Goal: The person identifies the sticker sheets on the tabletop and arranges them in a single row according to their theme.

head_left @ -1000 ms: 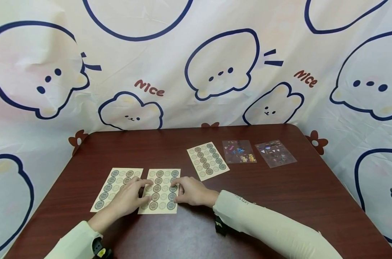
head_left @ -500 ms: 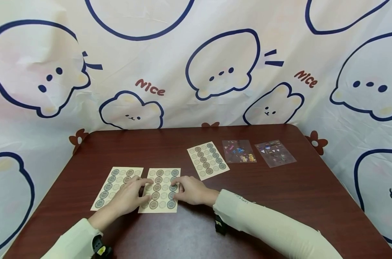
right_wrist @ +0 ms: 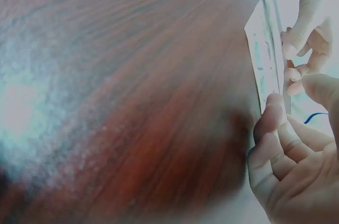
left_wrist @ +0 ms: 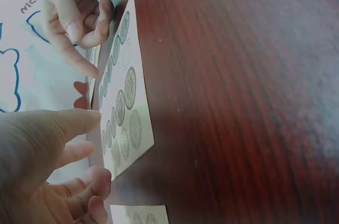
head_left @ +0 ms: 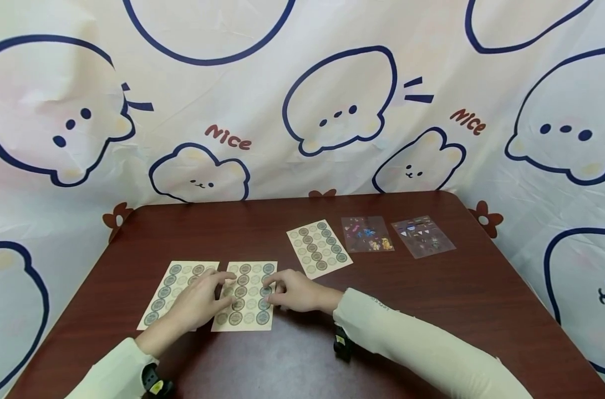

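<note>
A cream sheet of round stickers (head_left: 253, 299) lies flat on the table between both hands. My left hand (head_left: 194, 302) reaches over its left side, thumb and forefinger spread apart, fingertips right at the sheet. From the right side my right hand (head_left: 299, 292) hovers close over the edge, its fingers loosely bent with nothing between them. In the left wrist view the forefinger of that hand points toward the sheet's surface. A second sticker sheet (head_left: 164, 291) lies to the left, partly hidden beneath my left hand and wrist.
Farther back lies a third round-sticker sheet (head_left: 319, 249), turned at an angle. Right of it are two clear sheets, one with colourful stickers (head_left: 367, 234) and one with small dark and pale shapes (head_left: 423, 236). A patterned cloth (head_left: 262, 100) hangs behind the dark wooden table (head_left: 407, 288).
The right thumb has risen slightly from the sheet's right edge. My left hand stays almost where it was, and the sheets have not moved on the table.
</note>
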A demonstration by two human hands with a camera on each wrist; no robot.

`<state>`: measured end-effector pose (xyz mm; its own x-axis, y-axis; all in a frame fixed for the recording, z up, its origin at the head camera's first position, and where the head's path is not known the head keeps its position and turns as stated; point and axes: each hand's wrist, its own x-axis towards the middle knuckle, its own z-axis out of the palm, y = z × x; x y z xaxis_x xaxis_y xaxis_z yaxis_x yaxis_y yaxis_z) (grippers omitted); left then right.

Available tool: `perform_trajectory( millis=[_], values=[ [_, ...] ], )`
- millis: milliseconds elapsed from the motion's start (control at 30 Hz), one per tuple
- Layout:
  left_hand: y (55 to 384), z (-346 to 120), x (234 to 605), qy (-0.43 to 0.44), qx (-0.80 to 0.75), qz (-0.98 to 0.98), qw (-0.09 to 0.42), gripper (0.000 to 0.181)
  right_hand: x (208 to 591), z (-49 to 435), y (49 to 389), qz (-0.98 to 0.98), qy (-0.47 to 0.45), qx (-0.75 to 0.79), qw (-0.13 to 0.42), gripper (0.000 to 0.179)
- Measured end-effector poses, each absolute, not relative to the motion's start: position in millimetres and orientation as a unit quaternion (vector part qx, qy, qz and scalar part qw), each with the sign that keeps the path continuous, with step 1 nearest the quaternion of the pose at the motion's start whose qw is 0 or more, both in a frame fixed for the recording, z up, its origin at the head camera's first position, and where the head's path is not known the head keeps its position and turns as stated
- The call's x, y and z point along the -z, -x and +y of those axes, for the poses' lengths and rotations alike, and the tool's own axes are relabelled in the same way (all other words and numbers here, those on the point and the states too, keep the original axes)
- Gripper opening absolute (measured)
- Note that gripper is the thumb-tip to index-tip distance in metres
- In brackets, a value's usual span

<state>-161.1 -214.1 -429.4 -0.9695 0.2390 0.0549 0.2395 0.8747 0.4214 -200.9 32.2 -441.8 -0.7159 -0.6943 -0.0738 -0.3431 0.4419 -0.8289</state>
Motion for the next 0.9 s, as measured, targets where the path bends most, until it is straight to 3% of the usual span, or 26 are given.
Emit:
perform_trajectory(
  millis=[333, 900],
  values=[
    [163.3, -204.0, 425.7, 0.129, 0.240, -0.962, 0.034, 0.038, 430.4, 39.8, 204.4, 0.800, 0.316, 0.464, 0.212, 0.036],
    [170.8, -182.1, 418.9, 0.118, 0.277, -0.953, 0.022, 0.038, 428.3, 66.3, 208.7, 0.814, 0.300, 0.463, 0.180, 0.038]
  ],
)
